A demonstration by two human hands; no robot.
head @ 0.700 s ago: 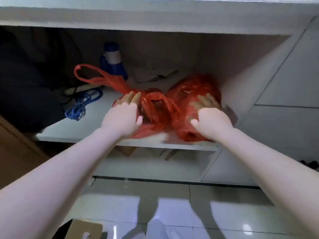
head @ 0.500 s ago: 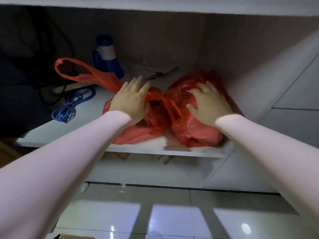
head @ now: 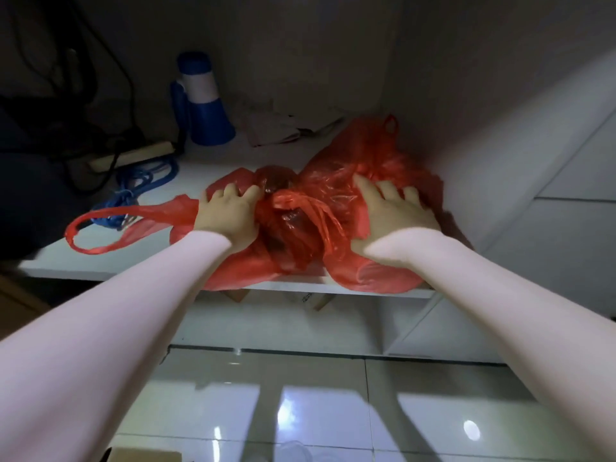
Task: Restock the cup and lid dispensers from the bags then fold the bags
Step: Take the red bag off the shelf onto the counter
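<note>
Red plastic lies under both palms: the left hand [head: 230,216] has its fingers spread and laid over the top of the left bag [head: 233,271], and the right hand [head: 390,221] lies flat with fingers fanned on the fuller right bag [head: 350,155]; neither pinches or grips anything as far as I can see. Both bags sit at the front edge of the white shelf [head: 83,261], touching each other, their twisted necks [head: 300,208] bunched between the hands; a long handle loop [head: 100,243] trails off to the left. By my reading the step is getting the bags out for restocking; flat palms won't lift them, so curl the fingers round the necks or handles and draw both forward level, since thin plastic may tear if dragged over the shelf edge and whatever is inside could crush. Beyond, a blue cord [head: 143,185] lies just beside the loop and a megaphone [head: 203,105] stands further back; mind the loop doesn't snag either
</note>
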